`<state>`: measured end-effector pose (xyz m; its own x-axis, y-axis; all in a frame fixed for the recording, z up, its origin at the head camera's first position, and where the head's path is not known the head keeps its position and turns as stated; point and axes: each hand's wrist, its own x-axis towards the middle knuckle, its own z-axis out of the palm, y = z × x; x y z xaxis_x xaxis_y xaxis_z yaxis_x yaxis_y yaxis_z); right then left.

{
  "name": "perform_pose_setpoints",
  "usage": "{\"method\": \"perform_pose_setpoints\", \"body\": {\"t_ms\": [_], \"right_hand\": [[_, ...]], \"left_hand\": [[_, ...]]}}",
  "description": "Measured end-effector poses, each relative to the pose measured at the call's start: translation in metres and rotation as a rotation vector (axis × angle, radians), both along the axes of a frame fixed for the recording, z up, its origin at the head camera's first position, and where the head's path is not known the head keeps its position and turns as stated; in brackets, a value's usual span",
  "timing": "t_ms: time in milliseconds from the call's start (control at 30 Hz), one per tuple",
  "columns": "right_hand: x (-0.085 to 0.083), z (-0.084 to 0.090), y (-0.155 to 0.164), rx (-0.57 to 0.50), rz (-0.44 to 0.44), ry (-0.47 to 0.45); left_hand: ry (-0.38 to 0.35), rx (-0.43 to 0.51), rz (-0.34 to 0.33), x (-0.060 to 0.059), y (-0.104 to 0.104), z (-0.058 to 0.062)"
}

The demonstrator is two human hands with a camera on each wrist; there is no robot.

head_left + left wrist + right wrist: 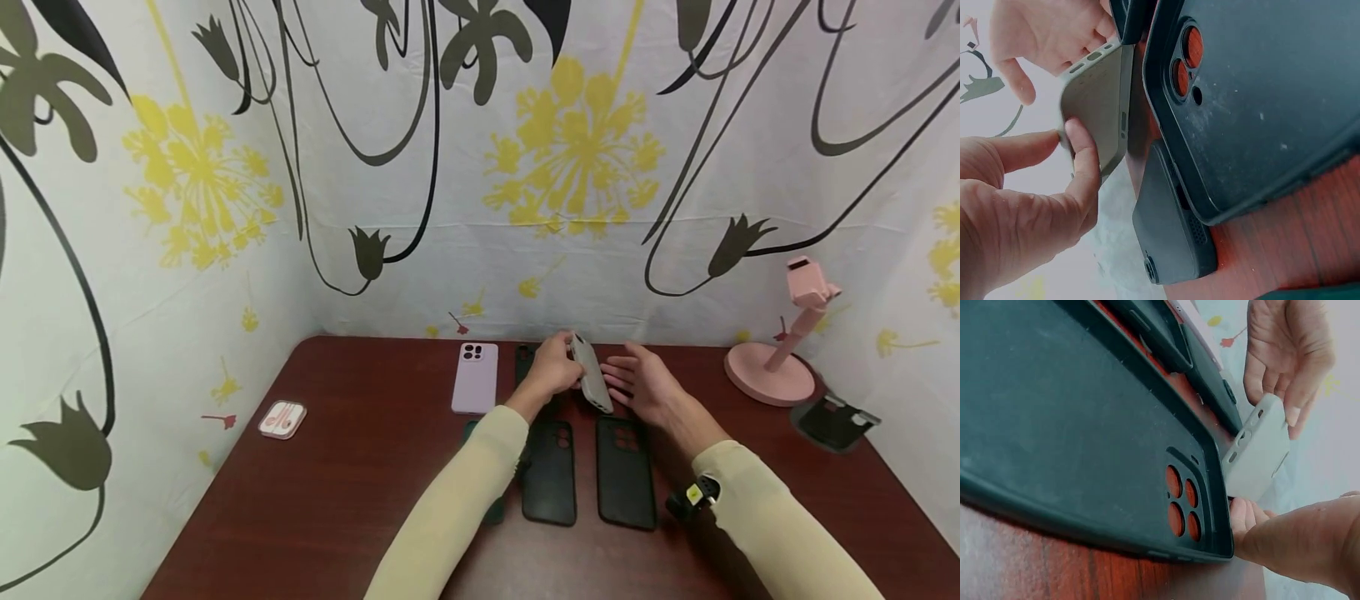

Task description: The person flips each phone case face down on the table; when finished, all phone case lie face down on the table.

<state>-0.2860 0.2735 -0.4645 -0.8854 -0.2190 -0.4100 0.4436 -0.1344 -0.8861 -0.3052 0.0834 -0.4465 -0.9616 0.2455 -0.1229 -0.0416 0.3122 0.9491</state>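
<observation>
My left hand [555,367] pinches a grey phone case [592,375] by one long edge, thumb on one side and fingers on the other. The case is tilted up on its edge above the back of the table. My right hand [648,387] is beside the case's right side, fingers extended and loosely bent, palm turned toward it. Nearer the front lie two black phone cases [550,492] [627,483], hollow side up with camera cutouts. A dark phone case [524,362] lies behind the left hand, partly hidden by it. The left sleeve covers most of a green case [493,510].
A lilac phone case [476,379] lies at the back, left of the left hand. On the left stands a small white square box [282,419]. A pink phone stand [772,379] and a black flat object [832,421] are at the right edge. Patterned cloth [480,275] hangs behind the table.
</observation>
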Motion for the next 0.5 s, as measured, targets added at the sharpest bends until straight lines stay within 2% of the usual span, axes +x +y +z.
{"method": "perform_pose_setpoints", "body": {"t_ms": [167,367,433,500], "right_hand": [[0.002,-0.001,0.003,-0.062,0.023,0.008],[0.004,-0.001,0.010,-0.087,0.032,0.024],[0.005,-0.001,0.012,-0.086,0.030,0.035],[0.006,-0.002,0.015,-0.086,0.028,0.044]], "left_hand": [[-0.005,-0.033,0.018,0.001,-0.004,-0.003],[-0.051,-0.037,0.027,-0.001,-0.005,-0.007],[-0.042,-0.079,0.018,-0.003,-0.003,-0.008],[-0.003,-0.156,0.009,-0.008,0.000,-0.010]]}}
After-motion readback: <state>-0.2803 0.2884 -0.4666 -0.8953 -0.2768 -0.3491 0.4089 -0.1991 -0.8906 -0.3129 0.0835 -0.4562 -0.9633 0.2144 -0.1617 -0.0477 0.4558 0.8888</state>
